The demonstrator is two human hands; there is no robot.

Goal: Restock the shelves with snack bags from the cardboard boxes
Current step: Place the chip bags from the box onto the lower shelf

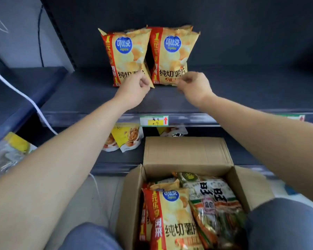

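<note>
Just beyond both hands, on the dark shelf [242, 91], 2 yellow chip bags stand upright & touching, long axis vertical, fronts to the camera. The L hand [134, 87] has its fingers curled on the bottom right corner of the left chip bag [126, 55], apparently a pinch. The R hand [193, 85] pinches the bottom edge of the right chip bag [172, 53] between thumb & fingertips. Both arms are stretched fwd. A 3rd bag's edge shows behind the right one; can't tell if more stand behind.

The next move prob. turns on the cardboard box [186, 152], which sits below the hands & back toward the person, flaps open, between the forearms. In it the top boxed chip bag [172, 219] lies on its back on the L-hand side, long axis running away from the person, top seam toward the shelf. Neither hand is clearly nearer; the L hand looks to have the straighter drop to it.

Count in box: at least 3 chip bags (1 full front, edges of 2 more) & at least 2 green/orange snack packs [215, 204] on the R-hand side; deeper layers hidden.

Under the hands, the shelf lip carries 1 price tag [154, 120]. Lower shelf: approx. 3 nut pouches [126, 138], partly hidden.
</note>
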